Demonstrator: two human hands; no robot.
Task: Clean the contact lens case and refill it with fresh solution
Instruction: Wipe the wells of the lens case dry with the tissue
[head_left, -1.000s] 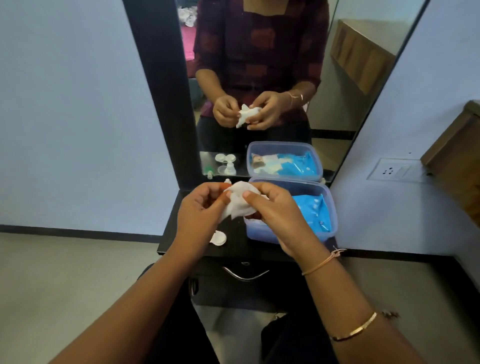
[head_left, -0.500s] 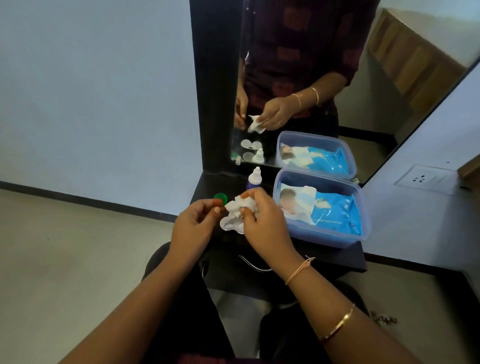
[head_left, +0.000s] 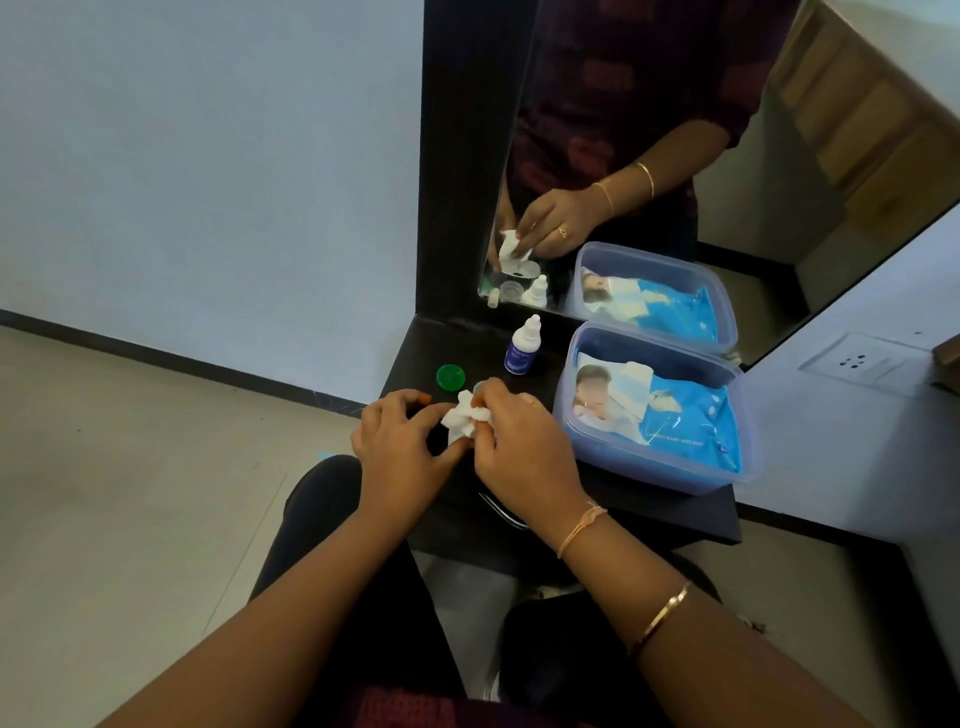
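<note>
My left hand and my right hand meet over the front of the black dresser top. My right hand's fingers pinch a crumpled white tissue. Just past them shows a translucent edge of the contact lens case; the tissue and fingers hide the rest. My left hand curls against the tissue from the left, gripping the case beneath it. A green lens-case cap lies loose on the top. The white-capped solution bottle stands upright behind it.
A clear blue plastic box holding a pack of wet wipes fills the right side of the dresser top. A mirror stands at the back. A drawer handle sits below my right wrist. A wall socket is at right.
My hands and the tissue have come down close to the dresser top. The view has tilted down and left, bringing the green cap and the bottle fully into sight.
</note>
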